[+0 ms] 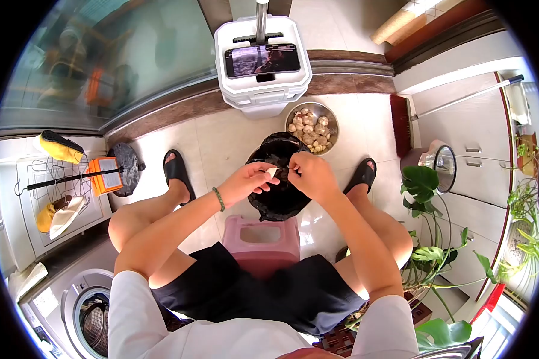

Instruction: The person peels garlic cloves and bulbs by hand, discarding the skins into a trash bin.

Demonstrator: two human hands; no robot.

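Observation:
My left hand (248, 181), with a green bead bracelet at the wrist, pinches a pale garlic clove (272, 172) between thumb and fingers. My right hand (314, 176) is closed just to the right of it, fingertips pressed together; whatever it may hold is too small or hidden to name. Both hands hover over a bin lined with a black plastic bag (276, 210). Right behind the bin stands a steel bowl (334, 113) of garlic bulbs (307, 127), with loose cloves near its front side.
A pink stool (262, 248) stands between my legs, in front of the bin. Beyond is a white box (263, 90) with a phone (262, 60) on top. Potted plants (422, 185) and cabinets (455, 119) line the right; a washing machine (90, 311) and wire rack (60, 179) the left.

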